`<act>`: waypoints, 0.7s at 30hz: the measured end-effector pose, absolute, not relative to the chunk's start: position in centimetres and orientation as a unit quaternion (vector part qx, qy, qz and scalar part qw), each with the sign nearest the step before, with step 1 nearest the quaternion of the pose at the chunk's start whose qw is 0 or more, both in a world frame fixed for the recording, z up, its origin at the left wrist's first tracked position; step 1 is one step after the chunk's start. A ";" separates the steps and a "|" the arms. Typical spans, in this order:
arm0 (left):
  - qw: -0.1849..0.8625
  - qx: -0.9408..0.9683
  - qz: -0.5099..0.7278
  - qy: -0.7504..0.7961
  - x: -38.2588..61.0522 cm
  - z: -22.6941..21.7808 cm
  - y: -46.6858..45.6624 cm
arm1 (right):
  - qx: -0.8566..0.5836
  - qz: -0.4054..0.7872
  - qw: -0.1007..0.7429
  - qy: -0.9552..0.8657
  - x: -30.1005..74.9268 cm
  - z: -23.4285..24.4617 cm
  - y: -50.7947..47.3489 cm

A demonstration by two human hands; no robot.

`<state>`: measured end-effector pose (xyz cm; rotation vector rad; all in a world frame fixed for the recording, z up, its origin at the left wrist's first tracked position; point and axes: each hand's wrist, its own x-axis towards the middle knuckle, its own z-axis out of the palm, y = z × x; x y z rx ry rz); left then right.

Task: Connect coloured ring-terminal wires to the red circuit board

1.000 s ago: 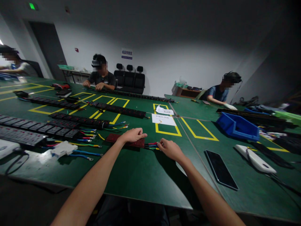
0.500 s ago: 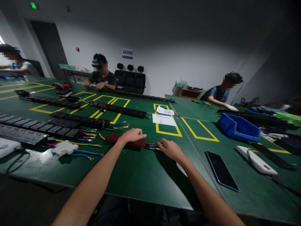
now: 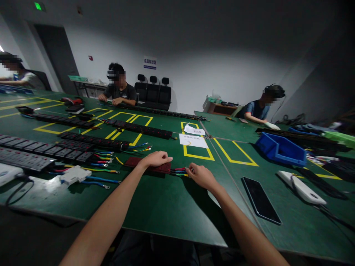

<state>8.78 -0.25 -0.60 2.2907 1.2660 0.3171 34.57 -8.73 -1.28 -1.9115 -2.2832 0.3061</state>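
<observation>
Moved: only my view, slightly; red socket strip, under left hand, whose grip I cannot tell; coloured wires, pinched in right hand, best held lightly, strip kept steady.

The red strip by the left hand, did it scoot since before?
No. The red strip looks just as far from the yellow tape as before.
</observation>
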 end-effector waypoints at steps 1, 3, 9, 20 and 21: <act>0.255 0.845 0.120 0.455 8.8 -0.6 -0.2 | -0.637 0.103 0.073 -0.761 34.6 -1.3 -8.7; 0.260 0.849 0.124 0.442 8.7 -0.7 -0.1 | -0.639 0.104 0.071 -0.758 34.5 -1.3 -8.7; 0.269 0.856 0.118 0.425 8.8 -1.0 0.3 | -0.641 0.101 0.075 -0.757 34.5 -1.3 -8.7; 0.248 0.842 0.123 0.464 8.8 -1.4 0.2 | -0.637 0.105 0.076 -0.760 34.6 -1.3 -8.7; 0.242 0.841 0.122 0.468 8.8 -1.4 0.2 | -0.637 0.105 0.076 -0.760 34.6 -1.3 -8.7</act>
